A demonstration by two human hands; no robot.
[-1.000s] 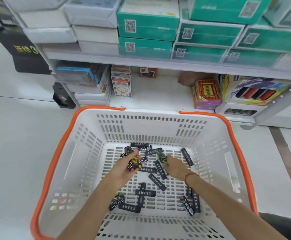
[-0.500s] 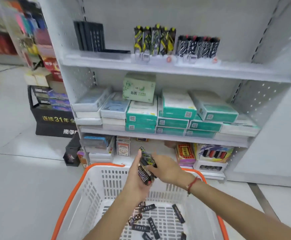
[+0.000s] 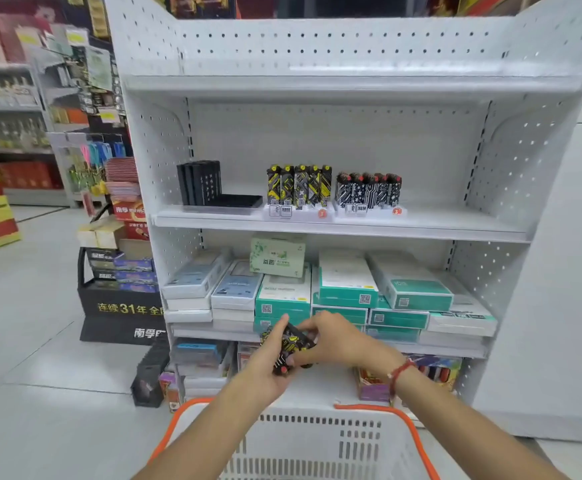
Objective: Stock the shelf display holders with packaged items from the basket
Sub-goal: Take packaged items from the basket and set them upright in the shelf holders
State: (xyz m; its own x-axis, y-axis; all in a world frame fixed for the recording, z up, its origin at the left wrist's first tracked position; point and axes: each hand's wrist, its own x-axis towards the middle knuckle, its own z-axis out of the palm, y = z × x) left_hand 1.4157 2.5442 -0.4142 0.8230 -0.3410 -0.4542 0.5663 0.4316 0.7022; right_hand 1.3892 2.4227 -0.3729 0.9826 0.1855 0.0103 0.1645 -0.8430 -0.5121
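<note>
Head view: both hands on one bundle

Left hand (image 3: 268, 363) and right hand (image 3: 334, 341) fingers clamp a bundle of patterned packs (image 3: 287, 344) above the basket (image 3: 317, 441); count unclear. Shelf (image 3: 421, 226) holders: five yellow packs (image 3: 299, 185), five starred packs (image 3: 368, 190)

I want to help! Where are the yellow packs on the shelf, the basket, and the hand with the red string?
yellow packs (image 3: 299, 184), head view, middle pack's front.
basket (image 3: 391, 410), head view, orange rim.
right hand (image 3: 334, 341), head view, back of hand.

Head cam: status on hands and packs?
Left hand and right hand both grip a bunch of packs above the basket. Shelf holders not yet reached. Nothing in the way.
</note>
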